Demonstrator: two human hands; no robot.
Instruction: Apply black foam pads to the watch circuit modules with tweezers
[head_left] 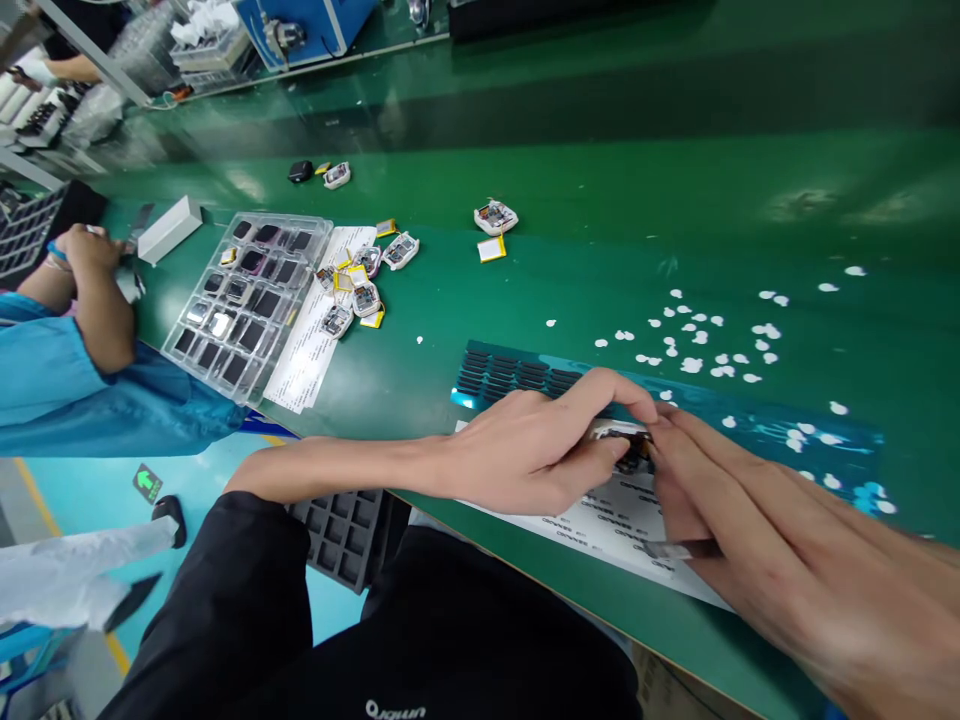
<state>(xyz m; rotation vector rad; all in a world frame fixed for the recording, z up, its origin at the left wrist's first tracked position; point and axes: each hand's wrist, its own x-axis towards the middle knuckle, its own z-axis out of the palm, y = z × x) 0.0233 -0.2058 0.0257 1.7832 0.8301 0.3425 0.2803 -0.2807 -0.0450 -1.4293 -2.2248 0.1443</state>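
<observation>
My left hand [525, 450] is closed, thumb and forefinger gripping a small open watch case [634, 452] with dark electronics inside. My right hand [772, 530] is closed too, its fingertips pressed together at the case's right side and partly hiding it. A thin flat metal tool [681, 549], like the end of tweezers, sticks out from under the right palm; most of it is hidden. Below both hands lies a white printed sheet [585, 530]. Just behind them is a blue film strip [757, 415] with rows of black adhesive pieces [525, 375] at its left.
White round stickers [694, 366] are scattered at right. A watch case with a yellow-edged battery [492, 249] lies farther back. More open cases [366, 298] lie beside a clear compartment tray [251, 300]. A co-worker's hands [90, 250] rest at far left. A black tray [345, 535] sits below the table edge.
</observation>
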